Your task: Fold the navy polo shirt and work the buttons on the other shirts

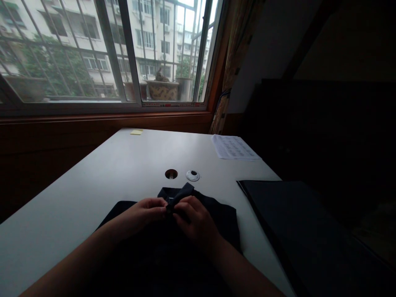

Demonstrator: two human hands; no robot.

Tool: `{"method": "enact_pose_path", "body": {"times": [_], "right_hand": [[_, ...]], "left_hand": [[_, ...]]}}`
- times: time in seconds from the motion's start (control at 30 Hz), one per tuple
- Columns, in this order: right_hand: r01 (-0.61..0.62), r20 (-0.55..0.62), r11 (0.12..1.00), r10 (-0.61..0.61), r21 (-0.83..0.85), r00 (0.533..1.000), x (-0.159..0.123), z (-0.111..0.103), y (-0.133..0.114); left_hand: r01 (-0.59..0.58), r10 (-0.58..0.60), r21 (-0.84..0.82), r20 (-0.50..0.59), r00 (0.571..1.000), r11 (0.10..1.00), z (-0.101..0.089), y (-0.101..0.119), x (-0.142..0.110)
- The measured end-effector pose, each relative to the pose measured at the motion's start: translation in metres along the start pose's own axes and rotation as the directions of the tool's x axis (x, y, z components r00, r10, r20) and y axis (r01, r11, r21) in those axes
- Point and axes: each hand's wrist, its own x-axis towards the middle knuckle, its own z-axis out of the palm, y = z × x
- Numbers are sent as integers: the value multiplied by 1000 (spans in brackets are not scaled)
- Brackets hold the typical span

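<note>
Nearest the camera, on the near middle of a pale table [77, 185], one dark collared garment [219, 210], spread fairly flat with neck end facing away. At its neck, from the left: left hand [148, 210], thumb and fingertips pinched together on the front edge near the collar [185, 192]; then right hand [194, 214], fingers curled, thumb and forefinger nearly closed on the adjoining cloth just beside. Between the fingertips, too dark to tell a button from a fold. To judge by the look, light, soft and limp to handle, stiffer only along the collar, hardly slippery or fragile; best taken by the collar's two front edges for fine work, or by both shoulders for lifting. Counted from left to right: one garment, two hands, one yellow note [136, 132] at the far edge, one round hole [171, 174] in the tabletop, one round white cap [192, 175] just beside it, one lot of printed paper [236, 147] near the far right corner, sheets impossible to count, and one large dark flat thing [293, 214] over the right edge, material impossible to tell.
</note>
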Motion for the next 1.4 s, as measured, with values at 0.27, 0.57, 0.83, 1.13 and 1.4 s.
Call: {"method": "enact_pose_path", "body": {"times": [0.27,0.57,0.83,1.13,1.4], "right_hand": [[-29,46,998,27,52,999,1,1,3],[-55,34,995,52,86,998,0,2,1],[-171,124,981,159,91,979,1,1,3],[-256,204,950,219,177,954,3,-1,6],[-284,165,925,248,252,955,2,-2,1]], "left_hand": [[-10,33,235,-96,995,972,3,-2,6],[-16,51,287,-114,992,958,7,-2,4],[-94,173,540,-97,980,837,14,3,3],[-76,164,586,-98,982,807,18,5,1],[-111,136,472,-20,990,874,14,3,0]]}}
